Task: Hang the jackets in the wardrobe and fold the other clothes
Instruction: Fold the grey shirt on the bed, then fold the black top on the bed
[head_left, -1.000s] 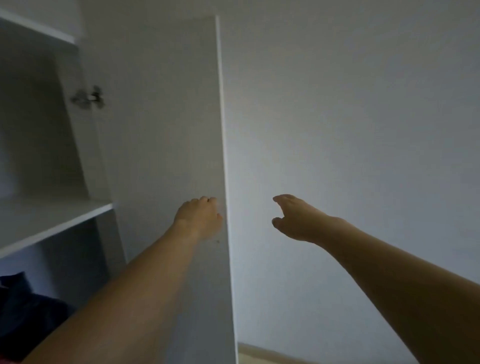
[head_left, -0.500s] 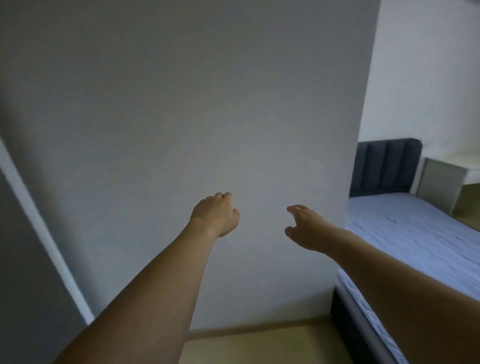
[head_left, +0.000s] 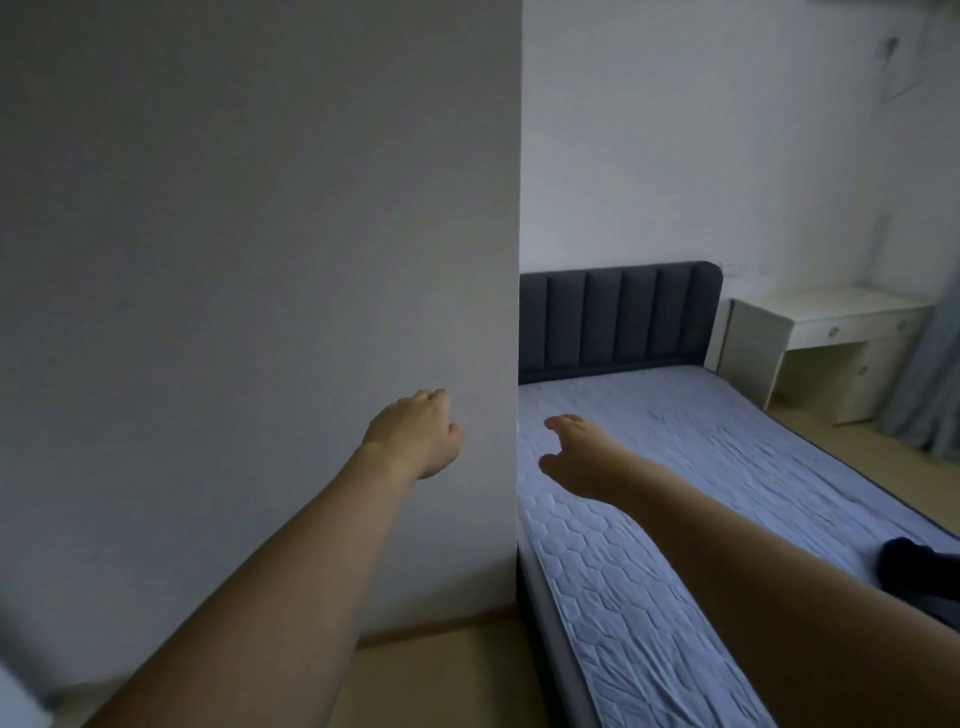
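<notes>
the view has swung from the wardrobe toward the bed (head_left: 675, 519). left hand (head_left: 415, 434) loosely curled, right hand (head_left: 576, 457) relaxed, both holding nothing. dark clothes (head_left: 914, 571) lie at the bed's right edge (probably next to fetch).

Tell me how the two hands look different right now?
The left hand shows its back with the fingers bent away, in front of the grey wall panel; the right hand has its fingers stretched forward and thumb apart, over the bed's quilted mattress. The left hand sits a bit higher in the picture than the right hand. Both are bare, reach forward on outstretched arms and hold nothing.
</notes>
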